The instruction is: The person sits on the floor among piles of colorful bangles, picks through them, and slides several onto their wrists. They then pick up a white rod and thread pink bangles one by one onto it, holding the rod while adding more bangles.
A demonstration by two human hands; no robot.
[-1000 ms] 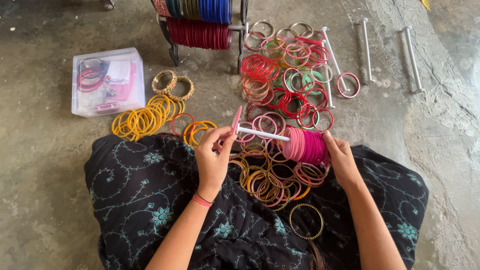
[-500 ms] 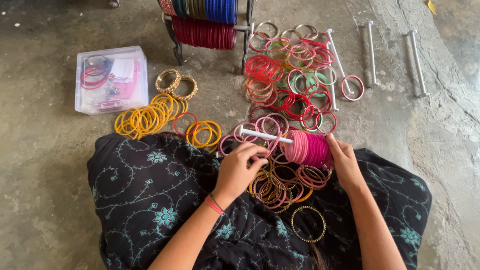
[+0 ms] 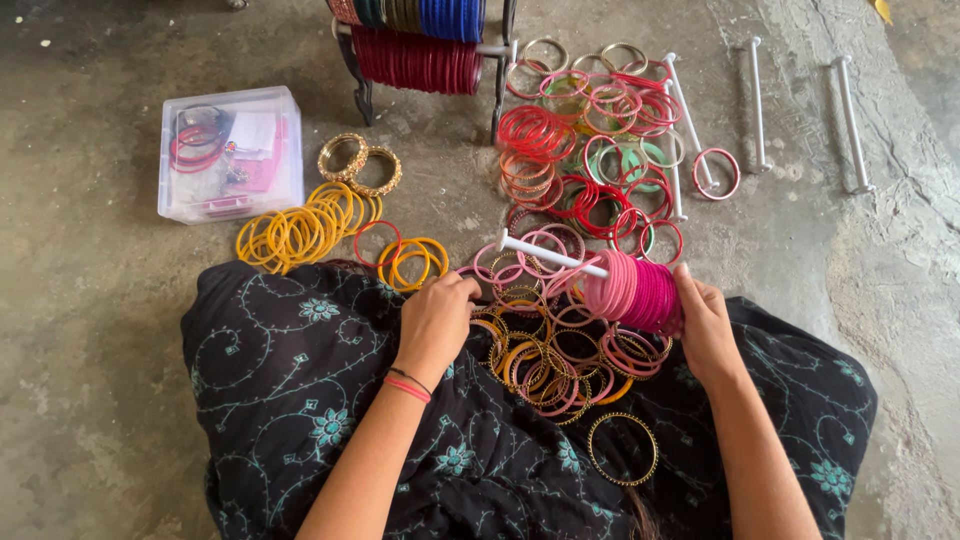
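Both hands work over the lap: my right hand [image 3: 705, 330] grips the end of one white rod [image 3: 552, 257] loaded with pink bangles [image 3: 633, 292], while my left hand [image 3: 436, 318] reaches, fingers curled, into the loose bangle pile [image 3: 550, 355] — whether it has pinched one I cannot tell. Beyond lie two gold bangles [image 3: 360, 162], one clear plastic box [image 3: 230, 152] and two grey rods [image 3: 800, 110] — all on the floor.

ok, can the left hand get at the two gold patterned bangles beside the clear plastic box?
Probably yes: left hand sits in the lap pile, and only loose yellow bangles on bare floor lie between it and the gold patterned bangles.
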